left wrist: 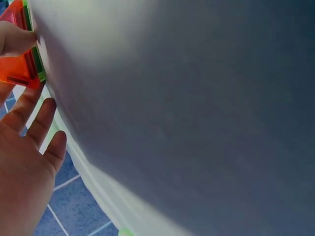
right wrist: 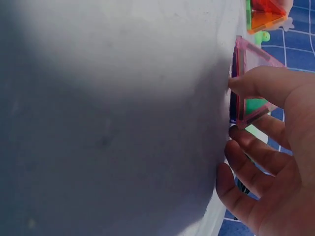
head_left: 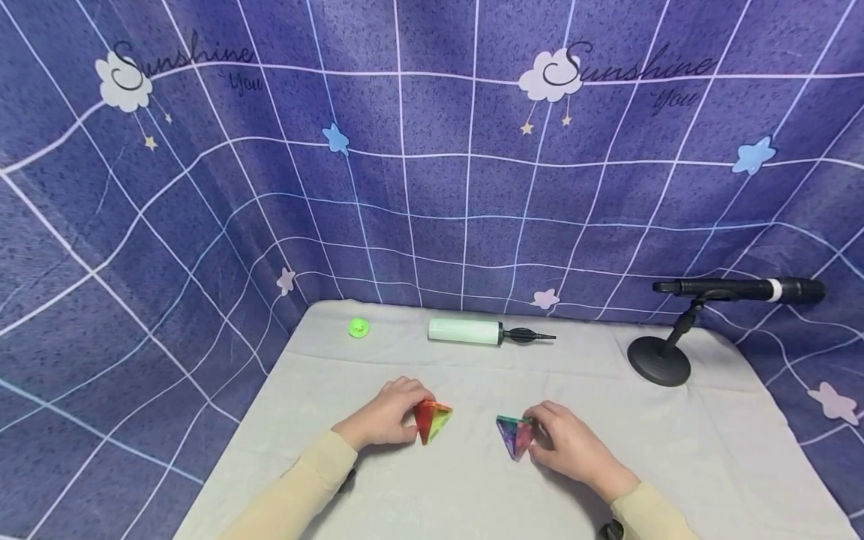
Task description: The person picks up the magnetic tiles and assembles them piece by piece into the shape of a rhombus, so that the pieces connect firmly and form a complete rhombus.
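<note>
On the left of the cloth-covered table, the left hand [head_left: 390, 414] pinches a cluster of see-through triangular magnetic tiles [head_left: 424, 421], red, orange and yellow-green, joined at an angle. In the left wrist view its thumb lies across the red-orange tile [left wrist: 18, 70], while the other fingers spread beneath. The right hand [head_left: 572, 445] grips a second joined tile cluster [head_left: 510, 433], purple, pink and teal, between thumb and fingers. The right wrist view shows the thumb over the pink-edged tile [right wrist: 250, 53]. A gap separates the two clusters.
Behind the hands lies a pale green hand pump [head_left: 464, 331] with a black nozzle. A small green duck toy [head_left: 358, 328] sits at the back left. At the back right a black microphone [head_left: 736, 289] rests on a round-based stand [head_left: 658, 361]. A blue patterned curtain [head_left: 432, 187] hangs behind.
</note>
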A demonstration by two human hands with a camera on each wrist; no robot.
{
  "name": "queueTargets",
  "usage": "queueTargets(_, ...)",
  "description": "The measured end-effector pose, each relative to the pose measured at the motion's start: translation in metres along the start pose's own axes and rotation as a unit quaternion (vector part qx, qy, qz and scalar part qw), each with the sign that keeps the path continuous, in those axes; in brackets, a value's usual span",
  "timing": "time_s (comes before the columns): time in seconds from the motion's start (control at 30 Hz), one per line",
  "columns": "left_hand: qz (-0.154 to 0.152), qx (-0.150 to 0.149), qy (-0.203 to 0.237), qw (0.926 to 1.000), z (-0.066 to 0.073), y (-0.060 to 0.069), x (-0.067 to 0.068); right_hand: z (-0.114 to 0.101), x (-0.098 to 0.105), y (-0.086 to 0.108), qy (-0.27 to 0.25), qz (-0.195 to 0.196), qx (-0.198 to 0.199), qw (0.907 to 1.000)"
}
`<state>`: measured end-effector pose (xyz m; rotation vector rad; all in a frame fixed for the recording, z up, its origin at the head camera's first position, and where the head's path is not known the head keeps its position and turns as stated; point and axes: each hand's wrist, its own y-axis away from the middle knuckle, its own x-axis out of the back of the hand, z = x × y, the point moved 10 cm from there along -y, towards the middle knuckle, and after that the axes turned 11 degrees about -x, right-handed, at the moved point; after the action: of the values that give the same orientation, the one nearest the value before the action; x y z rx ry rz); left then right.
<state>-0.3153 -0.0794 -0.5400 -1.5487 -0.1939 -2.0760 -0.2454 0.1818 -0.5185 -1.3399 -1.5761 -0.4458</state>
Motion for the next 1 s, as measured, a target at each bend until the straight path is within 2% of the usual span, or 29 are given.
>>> queueTargets(0.23,0.008,0.000,-0.011,0.9999,0.009,-0.006,-0.001,-0.004,-0.003,0.000,-0.001,-0.010,-0.005,0.9999)
queueTargets(0.37,0.002,0.010,-0.019,0.9998,0.012,-0.010,-0.005,-0.005,-0.005,-0.001,-0.003,-0.025,-0.014,0.9996)
queueTargets(0.7,-0.005,0.024,-0.008,0.9997,0.019,-0.015,-0.012,-0.005,-0.011,-0.003,-0.006,-0.041,-0.028,0.9988)
queueTargets(1.0,0.007,0.013,-0.011,0.9998,0.027,-0.027,-0.014,-0.013,-0.014,-0.010,-0.011,-0.034,-0.026,0.9990)
